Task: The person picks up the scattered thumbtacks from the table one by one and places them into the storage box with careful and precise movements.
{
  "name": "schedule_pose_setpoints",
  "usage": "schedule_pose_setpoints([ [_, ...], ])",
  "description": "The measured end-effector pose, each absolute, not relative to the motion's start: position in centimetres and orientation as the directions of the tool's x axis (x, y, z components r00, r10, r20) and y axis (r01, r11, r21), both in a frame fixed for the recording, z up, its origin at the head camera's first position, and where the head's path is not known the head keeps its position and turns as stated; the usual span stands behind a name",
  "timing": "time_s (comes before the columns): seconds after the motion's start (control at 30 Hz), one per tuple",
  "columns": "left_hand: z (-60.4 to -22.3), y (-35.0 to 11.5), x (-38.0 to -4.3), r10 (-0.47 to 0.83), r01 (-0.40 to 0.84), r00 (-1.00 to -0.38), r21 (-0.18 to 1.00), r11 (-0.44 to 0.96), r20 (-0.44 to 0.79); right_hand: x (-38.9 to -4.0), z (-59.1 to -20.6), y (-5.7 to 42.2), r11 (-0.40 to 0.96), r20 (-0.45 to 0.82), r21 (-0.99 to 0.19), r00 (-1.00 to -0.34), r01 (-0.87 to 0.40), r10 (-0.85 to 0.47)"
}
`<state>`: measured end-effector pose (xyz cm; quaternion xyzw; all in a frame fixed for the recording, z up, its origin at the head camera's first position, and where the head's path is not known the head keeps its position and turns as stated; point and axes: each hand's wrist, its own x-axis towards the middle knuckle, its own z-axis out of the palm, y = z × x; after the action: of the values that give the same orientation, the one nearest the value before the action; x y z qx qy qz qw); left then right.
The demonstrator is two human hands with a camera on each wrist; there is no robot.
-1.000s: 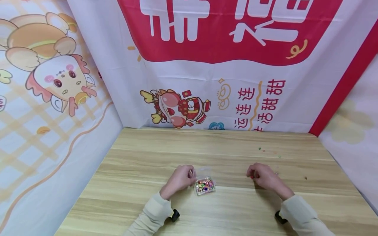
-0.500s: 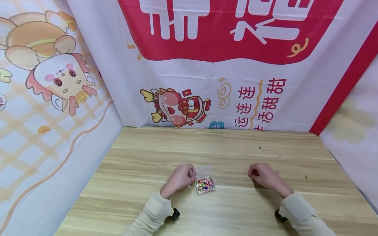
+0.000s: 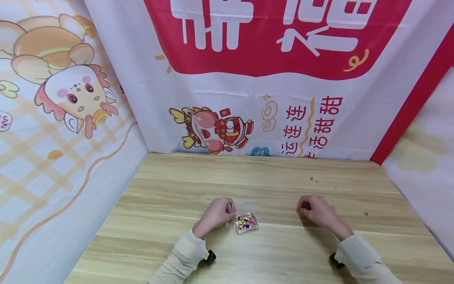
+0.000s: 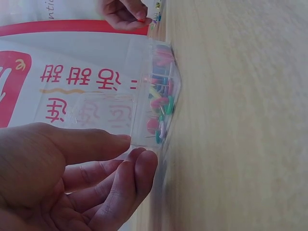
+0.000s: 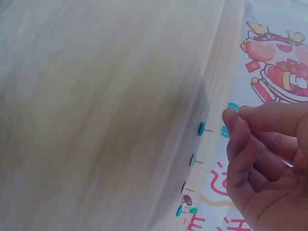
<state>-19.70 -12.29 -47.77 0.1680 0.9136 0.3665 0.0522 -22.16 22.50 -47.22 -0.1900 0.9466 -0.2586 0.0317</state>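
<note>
My left hand (image 3: 217,213) pinches the left edge of a small clear plastic box (image 3: 248,232), with the thumb on one side and fingertips on the other. Inside lie several colourful thumbtacks (image 4: 158,103), and the clear lid (image 3: 243,205) is swung back. To the right, my right hand (image 3: 317,210) stays low over the table with thumb and index finger pressed together. A red thumbtack (image 4: 141,20) shows at those fingertips in the left wrist view; the fingers hide it in the right wrist view. Beside that hand stand loose thumbtacks, including a blue one (image 5: 201,129) and a green one (image 5: 192,160).
The wood-grain table (image 3: 170,185) meets a printed cloth backdrop (image 3: 213,86) at the back. Another cartoon cloth (image 3: 71,157) hangs along the left side. Tiny loose tacks lie toward the back right, and a dark one (image 3: 366,213) lies farther right.
The right hand has shifted slightly to the right, and the red at its fingertips no longer shows in the head view. The left hand and box stay in place.
</note>
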Motion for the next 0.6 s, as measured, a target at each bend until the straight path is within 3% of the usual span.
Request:
schedule_pose_setpoints([
  [0.6, -48.0, -12.4, -19.8, 0.345, 0.254, -0.938, 0.707, 0.66, 0.015, -21.7, -46.8, 20.9, 0.737, 0.114, -0.549, -0.909, -0.394, -0.401],
])
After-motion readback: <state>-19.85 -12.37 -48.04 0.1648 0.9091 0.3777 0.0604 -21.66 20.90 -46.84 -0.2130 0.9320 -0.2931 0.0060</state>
